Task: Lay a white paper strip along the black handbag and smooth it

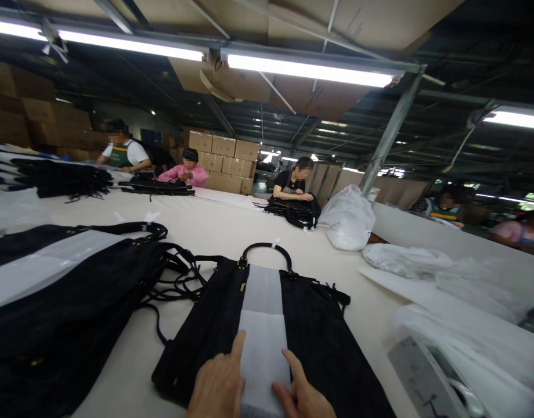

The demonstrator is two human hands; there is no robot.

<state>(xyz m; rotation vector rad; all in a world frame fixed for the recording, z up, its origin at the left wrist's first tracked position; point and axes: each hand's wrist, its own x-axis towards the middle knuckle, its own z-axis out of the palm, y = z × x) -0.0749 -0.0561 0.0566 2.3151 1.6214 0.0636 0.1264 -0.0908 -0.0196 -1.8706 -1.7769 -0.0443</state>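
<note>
A black handbag (323, 342) lies flat on the white table (215, 232) in front of me, handle pointing away. A strip of white foam sheet (262, 325) runs down its middle. My left hand (219, 383) rests on the bag at the strip's left edge, index finger stretched along it. At the strip's lower right edge, my right hand (302, 392) presses down with fingers extended. Neither hand grips anything.
A stack of black bags with white sheets (53, 290) lies to the left. White plastic bags (347, 217) and sheets (445, 273) pile at the right, with a grey device (424, 377). Other people sit at the far side with more bags; cardboard boxes (226, 157) stand behind.
</note>
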